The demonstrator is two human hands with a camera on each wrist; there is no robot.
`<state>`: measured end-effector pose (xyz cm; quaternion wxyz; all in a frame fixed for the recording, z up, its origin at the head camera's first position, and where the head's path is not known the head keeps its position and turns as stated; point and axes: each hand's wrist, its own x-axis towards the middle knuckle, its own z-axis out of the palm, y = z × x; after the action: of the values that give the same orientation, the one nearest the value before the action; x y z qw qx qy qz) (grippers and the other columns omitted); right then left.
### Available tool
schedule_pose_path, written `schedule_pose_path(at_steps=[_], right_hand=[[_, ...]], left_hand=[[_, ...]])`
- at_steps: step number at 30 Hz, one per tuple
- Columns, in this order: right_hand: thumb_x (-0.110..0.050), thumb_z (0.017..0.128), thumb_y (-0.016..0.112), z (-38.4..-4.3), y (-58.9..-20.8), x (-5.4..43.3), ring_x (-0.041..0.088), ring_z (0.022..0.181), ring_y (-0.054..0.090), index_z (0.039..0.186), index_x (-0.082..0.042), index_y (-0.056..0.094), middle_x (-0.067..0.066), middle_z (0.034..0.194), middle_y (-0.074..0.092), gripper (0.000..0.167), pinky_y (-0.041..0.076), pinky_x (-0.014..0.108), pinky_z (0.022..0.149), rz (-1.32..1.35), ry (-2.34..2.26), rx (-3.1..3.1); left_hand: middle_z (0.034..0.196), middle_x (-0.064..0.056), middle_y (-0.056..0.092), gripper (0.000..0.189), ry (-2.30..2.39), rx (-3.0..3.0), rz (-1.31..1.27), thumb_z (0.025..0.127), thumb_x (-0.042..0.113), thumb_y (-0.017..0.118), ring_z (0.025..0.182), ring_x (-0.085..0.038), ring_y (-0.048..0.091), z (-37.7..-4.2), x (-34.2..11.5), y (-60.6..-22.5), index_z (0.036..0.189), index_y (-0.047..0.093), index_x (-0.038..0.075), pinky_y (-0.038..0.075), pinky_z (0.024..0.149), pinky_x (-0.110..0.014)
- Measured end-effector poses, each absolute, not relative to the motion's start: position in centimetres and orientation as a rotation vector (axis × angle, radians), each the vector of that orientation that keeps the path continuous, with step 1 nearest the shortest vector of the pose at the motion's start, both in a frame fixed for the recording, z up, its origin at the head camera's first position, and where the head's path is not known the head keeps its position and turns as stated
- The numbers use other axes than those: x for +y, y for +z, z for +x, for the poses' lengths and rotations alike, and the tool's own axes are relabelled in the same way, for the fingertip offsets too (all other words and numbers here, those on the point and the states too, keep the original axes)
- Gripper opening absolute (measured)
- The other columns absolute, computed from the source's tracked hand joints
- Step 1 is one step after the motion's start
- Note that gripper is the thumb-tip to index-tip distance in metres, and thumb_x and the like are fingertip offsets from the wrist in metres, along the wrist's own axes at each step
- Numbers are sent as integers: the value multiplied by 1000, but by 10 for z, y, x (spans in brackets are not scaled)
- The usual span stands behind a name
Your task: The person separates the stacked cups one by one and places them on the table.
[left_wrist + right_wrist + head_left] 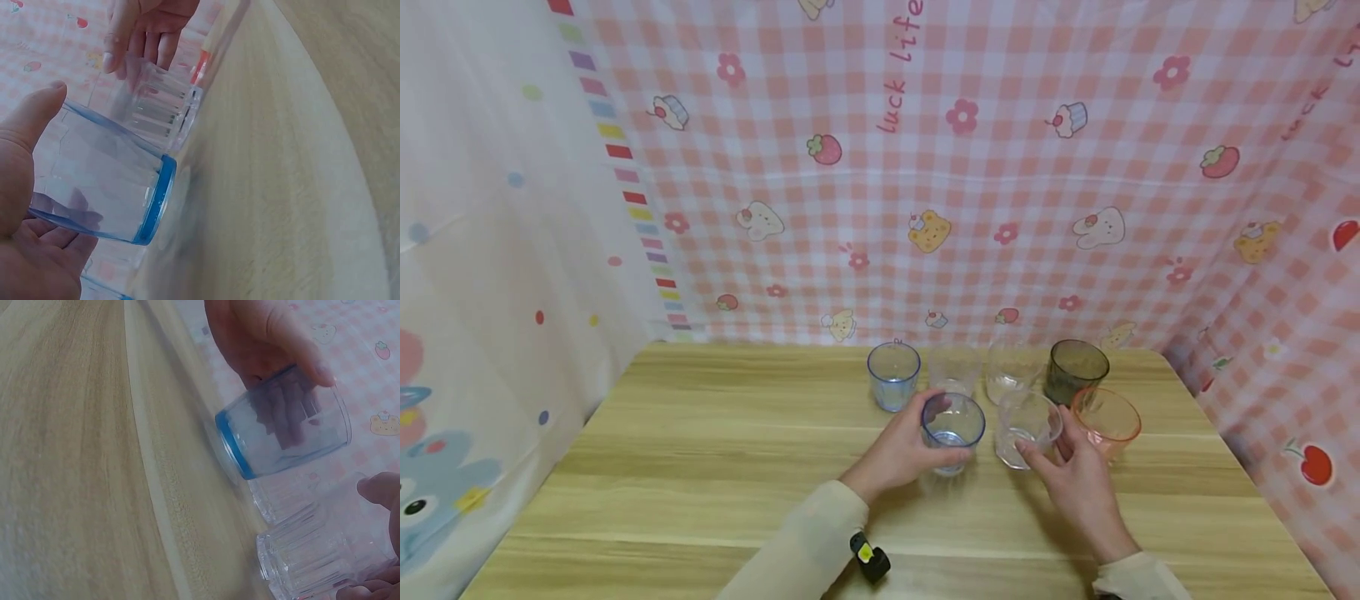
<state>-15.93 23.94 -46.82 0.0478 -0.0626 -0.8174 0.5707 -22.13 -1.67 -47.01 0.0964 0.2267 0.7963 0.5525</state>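
My left hand [904, 450] grips a clear cup with a blue rim and blue base [953, 432], thumb on the near side and fingers behind it. In the left wrist view this blue-tinted cup [109, 172] is held close over the table. My right hand [1078, 475] holds a clear faceted cup [1024, 435] by its right side, just right of the blue cup. The right wrist view shows the faceted cup [322, 550] with vertical ribs, thumb near its rim. Both cups are upright.
Behind my hands stand another blue-rimmed cup [893, 379], two clear cups [951, 367] [1011, 375] and a dark smoky cup [1077, 371]. An orange-rimmed cup [1108, 421] stands beside my right hand. The wooden table [700, 467] meets patterned cloth [865, 208] at the back.
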Motion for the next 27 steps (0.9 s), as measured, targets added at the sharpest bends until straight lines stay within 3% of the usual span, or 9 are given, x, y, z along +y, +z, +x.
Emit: schedule_pose_path(at_steps=[7,15,27], right_hand=[[-14,101,78,-158,-469,239,42,162,28,169,7,10,28,176,19,99,34,29,120,-185,1727,-2500],[-15,102,77,-157,-468,239,42,161,28,169,7,12,28,177,20,96,35,20,117,-181,1718,-2497],[-15,101,78,-160,-471,241,41,163,27,170,5,8,26,178,18,100,33,31,121,-198,1746,-2495]], left_hand=[[155,-15,61,94,1665,2379,647,86,28,94,149,-31,54,-224,-11,-477,159,40,4,36,130,-52],[159,-12,58,96,1644,2367,629,87,29,93,153,-31,50,-225,-11,-480,162,37,7,34,132,-52],[161,-12,56,98,1610,2367,638,88,31,92,155,-31,47,-227,-10,-478,163,33,8,32,133,-52]])
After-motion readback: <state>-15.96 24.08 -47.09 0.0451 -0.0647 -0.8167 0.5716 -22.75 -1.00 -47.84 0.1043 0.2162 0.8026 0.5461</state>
